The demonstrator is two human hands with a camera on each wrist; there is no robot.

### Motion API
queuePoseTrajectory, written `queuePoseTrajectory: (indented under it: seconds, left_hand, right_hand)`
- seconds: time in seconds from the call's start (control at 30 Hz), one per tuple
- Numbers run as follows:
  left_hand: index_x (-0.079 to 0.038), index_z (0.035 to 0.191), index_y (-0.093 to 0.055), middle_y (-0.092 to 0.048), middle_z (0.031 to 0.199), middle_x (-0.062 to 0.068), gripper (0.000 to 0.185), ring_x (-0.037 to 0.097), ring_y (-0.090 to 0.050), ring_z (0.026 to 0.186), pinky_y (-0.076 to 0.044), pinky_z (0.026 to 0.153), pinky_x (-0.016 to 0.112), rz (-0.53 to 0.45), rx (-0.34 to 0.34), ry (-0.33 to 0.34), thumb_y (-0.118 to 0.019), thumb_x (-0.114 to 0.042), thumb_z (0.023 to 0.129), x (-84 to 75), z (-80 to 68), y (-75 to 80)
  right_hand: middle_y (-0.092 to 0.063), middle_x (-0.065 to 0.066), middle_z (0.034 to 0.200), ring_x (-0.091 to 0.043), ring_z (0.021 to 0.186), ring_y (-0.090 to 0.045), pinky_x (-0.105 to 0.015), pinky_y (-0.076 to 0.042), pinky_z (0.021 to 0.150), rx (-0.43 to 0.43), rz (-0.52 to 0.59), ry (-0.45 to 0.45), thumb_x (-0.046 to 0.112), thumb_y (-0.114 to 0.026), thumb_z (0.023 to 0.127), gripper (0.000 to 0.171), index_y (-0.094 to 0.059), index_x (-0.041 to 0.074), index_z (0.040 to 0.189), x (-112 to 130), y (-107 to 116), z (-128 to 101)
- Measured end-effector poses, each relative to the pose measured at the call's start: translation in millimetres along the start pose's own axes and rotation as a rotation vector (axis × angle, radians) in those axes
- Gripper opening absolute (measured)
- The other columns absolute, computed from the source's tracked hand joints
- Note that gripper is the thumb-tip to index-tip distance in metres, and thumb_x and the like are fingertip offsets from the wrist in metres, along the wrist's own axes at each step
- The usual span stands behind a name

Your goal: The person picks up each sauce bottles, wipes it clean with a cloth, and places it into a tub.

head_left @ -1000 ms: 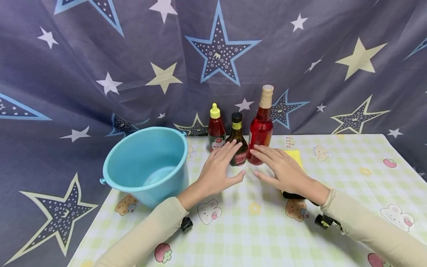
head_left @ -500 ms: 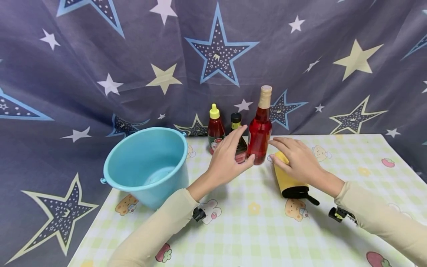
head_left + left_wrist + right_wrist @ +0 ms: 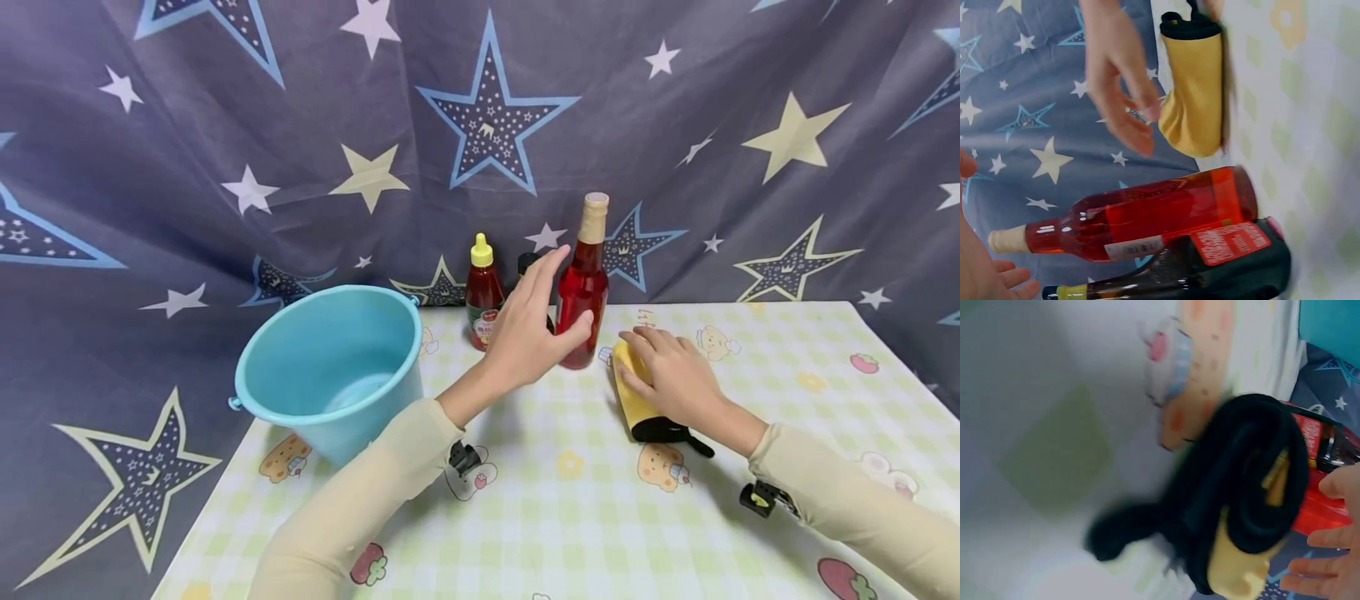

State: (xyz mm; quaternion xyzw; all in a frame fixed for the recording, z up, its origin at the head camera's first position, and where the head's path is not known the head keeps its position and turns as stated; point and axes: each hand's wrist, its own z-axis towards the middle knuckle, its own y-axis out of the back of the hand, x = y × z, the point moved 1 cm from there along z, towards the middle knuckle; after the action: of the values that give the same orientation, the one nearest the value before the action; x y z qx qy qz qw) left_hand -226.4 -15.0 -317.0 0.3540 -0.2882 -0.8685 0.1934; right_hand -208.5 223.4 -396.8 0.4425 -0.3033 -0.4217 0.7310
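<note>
My left hand [image 3: 528, 329] is raised with straight, spread fingers in front of the dark sauce bottle [image 3: 1235, 262], hiding most of it in the head view. Just right of that hand stands a tall bottle of red liquid [image 3: 581, 292] with a cream-wrapped neck. I cannot tell whether hand and bottle touch. My right hand [image 3: 678, 375] hovers over a yellow cloth pouch [image 3: 636, 400] that lies on the table, its fingers loosely bent and the thumb on the near side. Contact with the cloth is unclear. The pouch has a black rim [image 3: 1241, 475] and a black loop.
A light blue bucket [image 3: 412, 392] stands at the left of the table. Left of the left hand is a ketchup bottle [image 3: 483, 296] with a yellow cap. A checked cloth [image 3: 585, 517] covers the table; a dark star-printed curtain [image 3: 660, 125] hangs behind.
My left hand has risen and shifted right, now covering much of the dark bottle. My right hand has moved right, away from the red bottle, and come down over the yellow pouch.
</note>
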Motion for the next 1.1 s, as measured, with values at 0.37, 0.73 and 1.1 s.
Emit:
queuePoseTrajectory:
  seconds: [0.37,0.73,1.1]
  left_hand:
    - [-0.023,0.161,-0.026,-0.038,0.162,0.002,0.077,0.022,-0.043,0.144,-0.045,0.112,0.050,-0.077,0.005,0.048,-0.061,-0.042,0.095,-14.6,26.9,10.2]
    - [-0.021,0.164,-0.017,-0.032,0.166,0.003,0.085,0.027,-0.036,0.151,-0.036,0.118,0.055,-0.038,0.031,0.043,-0.064,-0.039,0.095,-11.1,42.3,7.5]
    - [-0.018,0.161,-0.024,-0.041,0.159,0.005,0.076,0.023,-0.048,0.138,-0.042,0.112,0.041,0.190,0.026,0.041,-0.057,-0.044,0.098,-24.3,78.6,15.3]
  right_hand:
    - [-0.043,-0.032,0.152,-0.049,0.140,-0.042,-0.066,-0.042,0.105,0.183,-0.014,-0.120,0.050,-0.060,0.097,0.077,-0.044,-0.002,0.150,4,-14,-7]
    - [-0.027,-0.032,0.161,-0.050,0.151,-0.025,-0.067,-0.033,0.112,0.282,0.013,-0.135,0.054,-0.059,0.096,0.088,-0.033,-0.006,0.155,7,-23,-16]
    - [-0.023,-0.033,0.163,-0.051,0.151,-0.022,-0.069,-0.030,0.114,0.308,0.027,-0.128,0.051,-0.061,0.096,0.088,-0.030,-0.006,0.156,4,-26,-15]
